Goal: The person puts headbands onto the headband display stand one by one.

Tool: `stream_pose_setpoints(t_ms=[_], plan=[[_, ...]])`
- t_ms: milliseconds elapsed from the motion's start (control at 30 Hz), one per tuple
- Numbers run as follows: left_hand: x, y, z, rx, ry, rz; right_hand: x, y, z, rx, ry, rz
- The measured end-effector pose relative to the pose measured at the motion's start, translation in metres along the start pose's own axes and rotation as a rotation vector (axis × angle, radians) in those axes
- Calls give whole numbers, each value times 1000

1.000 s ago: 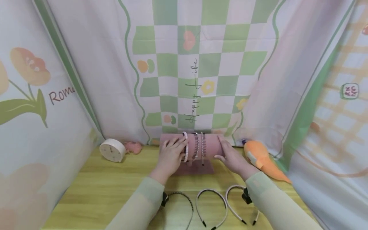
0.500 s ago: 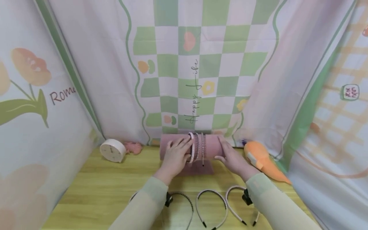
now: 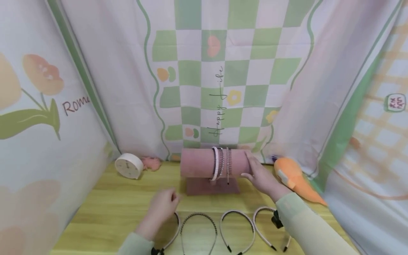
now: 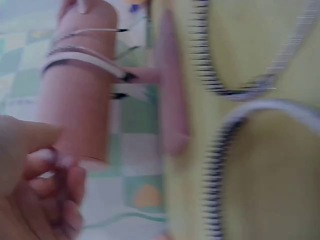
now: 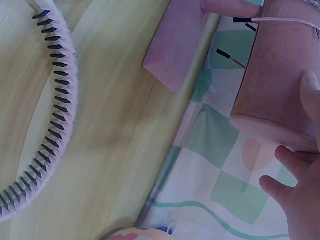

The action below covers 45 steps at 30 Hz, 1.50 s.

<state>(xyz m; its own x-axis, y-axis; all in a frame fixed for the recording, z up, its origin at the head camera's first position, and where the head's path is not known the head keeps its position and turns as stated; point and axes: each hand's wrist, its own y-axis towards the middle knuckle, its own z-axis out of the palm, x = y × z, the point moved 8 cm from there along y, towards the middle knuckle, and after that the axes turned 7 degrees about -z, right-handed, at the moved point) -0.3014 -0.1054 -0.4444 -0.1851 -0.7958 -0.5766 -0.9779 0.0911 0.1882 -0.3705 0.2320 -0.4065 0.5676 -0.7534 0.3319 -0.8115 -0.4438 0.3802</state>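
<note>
A pink padded roll on a stand [image 3: 197,163] bears a white headband [image 3: 215,164] and thinner toothed ones to its right. My right hand [image 3: 262,179] rests on the roll's right end, its thumb on the surface and its fingers fairly straight, as the right wrist view shows. The left hand [image 3: 160,207] is off the roll, over the table's left part, fingers loosely curled with nothing seen in them. Beneath it lies the leftmost loose headband [image 3: 174,237], partly hidden. Beside that are a dark toothed headband [image 3: 199,214] and a pale headband [image 3: 237,211].
Another pale headband [image 3: 260,232] lies near my right sleeve. At the back left stand a round white clock [image 3: 129,165] and a crumpled pink item [image 3: 151,163]. An orange carrot plush [image 3: 294,179] lies at the right. A patterned curtain [image 3: 216,106] hangs behind.
My left hand slid the white headband rightward along the roll, let it go beside the others, and came down left toward the front. The right hand stays at the roll's end.
</note>
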Motion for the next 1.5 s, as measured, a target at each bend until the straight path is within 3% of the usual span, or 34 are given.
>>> stream_pose_setpoints(t_ms=[133, 200, 300, 533, 667, 833, 1000, 1133, 1200, 1300, 1400, 1500], plan=[[34, -19, 38, 183, 0, -152, -3, -3, -1, -7, 3, 4], [43, -25, 53, 227, -24, -185, -3, -3, 0, -4, 7, 7], [51, -29, 66, 239, -52, -211, -3, -2, 1, 7, 12, 12], [68, -29, 73, 226, -37, -330, -2, -1, 3, 6, 8, 5], [67, -22, 56, 173, -84, -370, 0, 0, 1, 3, 7, -4], [54, 1, 12, -43, -156, -335, 0, 1, 0, 3, 1, -10], [39, 25, -26, -220, -378, -282, 1, 1, -1, 10, -4, -4], [17, 43, -47, -348, -465, -132, 2, 1, 0, 16, -7, -2], [4, 52, -49, -360, -480, -55, 1, 1, -1, 17, -6, -1], [-12, 64, -43, -327, -479, 15, 0, 1, -1, 13, -9, 4], [-21, 70, -33, -293, -454, 23, -1, 1, 0, 16, -10, 9], [-25, 70, -30, -332, -398, 47, 0, 1, 0, 18, -12, 5]])
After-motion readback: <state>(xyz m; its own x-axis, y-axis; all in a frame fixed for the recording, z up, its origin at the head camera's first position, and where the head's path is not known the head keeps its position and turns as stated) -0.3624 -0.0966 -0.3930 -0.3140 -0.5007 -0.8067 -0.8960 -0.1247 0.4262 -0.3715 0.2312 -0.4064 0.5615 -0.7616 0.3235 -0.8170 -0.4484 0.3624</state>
